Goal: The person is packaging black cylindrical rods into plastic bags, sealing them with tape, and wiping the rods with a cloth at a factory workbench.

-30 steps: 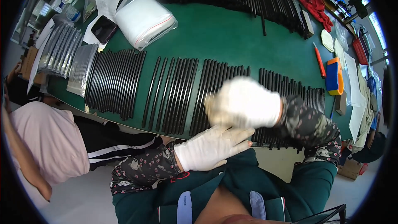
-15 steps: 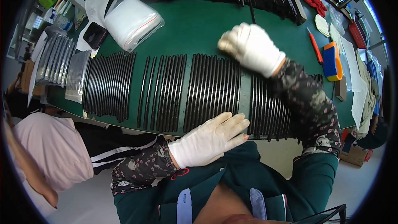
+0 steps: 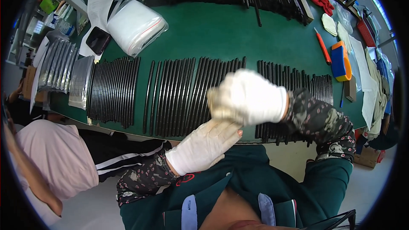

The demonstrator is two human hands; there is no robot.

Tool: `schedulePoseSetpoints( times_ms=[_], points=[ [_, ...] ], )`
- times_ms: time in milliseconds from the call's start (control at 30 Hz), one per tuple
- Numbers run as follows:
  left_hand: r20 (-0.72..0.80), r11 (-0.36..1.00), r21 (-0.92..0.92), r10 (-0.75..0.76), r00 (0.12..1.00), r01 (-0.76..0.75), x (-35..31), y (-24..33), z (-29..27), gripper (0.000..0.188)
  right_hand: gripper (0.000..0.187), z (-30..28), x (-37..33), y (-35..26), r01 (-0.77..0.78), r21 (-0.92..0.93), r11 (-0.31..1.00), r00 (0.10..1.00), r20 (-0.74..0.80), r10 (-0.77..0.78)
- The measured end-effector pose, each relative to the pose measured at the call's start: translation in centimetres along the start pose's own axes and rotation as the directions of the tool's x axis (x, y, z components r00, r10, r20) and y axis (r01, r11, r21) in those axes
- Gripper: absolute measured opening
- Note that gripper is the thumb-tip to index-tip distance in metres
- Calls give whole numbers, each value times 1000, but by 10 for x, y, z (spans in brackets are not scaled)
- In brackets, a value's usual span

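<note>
Row of black rods laid side by side on the green tabletop, across the middle of the frame. Their long axes run nearly vertically in the frame, the upper ends of those left of centre leaning slightly right. The left hand, gloved, lies at the rods' lower ends, its fingers outstretched, close together and directed to the upper right. The right hand, also gloved, is curled above the rods at centre and blurred; whether it pinches anything cannot be told. The paper sheet at upper left carries fine print, too small to read. Compared with half a second earlier, the right hand is lower in the frame, beside the left; left of centre, the gaps between rods are narrower, with two rods standing apart instead of three.
</note>
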State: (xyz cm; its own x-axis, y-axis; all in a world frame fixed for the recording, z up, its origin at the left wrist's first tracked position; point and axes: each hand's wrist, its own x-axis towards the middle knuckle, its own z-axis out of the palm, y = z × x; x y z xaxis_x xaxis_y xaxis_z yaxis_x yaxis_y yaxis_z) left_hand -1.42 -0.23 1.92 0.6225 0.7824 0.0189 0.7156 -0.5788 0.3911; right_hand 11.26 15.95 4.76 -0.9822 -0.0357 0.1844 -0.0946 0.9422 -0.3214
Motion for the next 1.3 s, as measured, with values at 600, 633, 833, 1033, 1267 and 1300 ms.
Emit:
schedulePoseSetpoints(
  times_ms=[600, 633, 833, 1033, 1267, 1300],
  points=[
    [-91, 994, 113, 2, 996, 9, 3, 8, -2, 70, 24, -12, -12, 63, -419, -161, 894, 838, -447, 313],
    [-90, 995, 96, -7, 996, 16, 5, 11, -5, 71, 19, -21, -19, 64, -432, -129, 893, 790, -532, 305],
    [-146, 981, -4, 190, 971, -193, 69, 32, -9, 71, 20, -43, -65, 66, -599, 98, 795, 634, -549, 545],
    [-122, 989, -29, 140, 983, -145, 87, 27, 12, 69, 22, -45, -94, 60, -676, -5, 737, 649, -478, 592],
    [-23, 995, 25, 101, 995, -101, 53, 16, -19, 74, 17, -44, -99, 48, -597, 9, 802, 673, -539, 506],
    [-37, 990, 12, 140, 989, -140, 54, 16, -12, 73, 13, -38, -86, 36, -494, -29, 869, 750, -519, 409]
  ],
)
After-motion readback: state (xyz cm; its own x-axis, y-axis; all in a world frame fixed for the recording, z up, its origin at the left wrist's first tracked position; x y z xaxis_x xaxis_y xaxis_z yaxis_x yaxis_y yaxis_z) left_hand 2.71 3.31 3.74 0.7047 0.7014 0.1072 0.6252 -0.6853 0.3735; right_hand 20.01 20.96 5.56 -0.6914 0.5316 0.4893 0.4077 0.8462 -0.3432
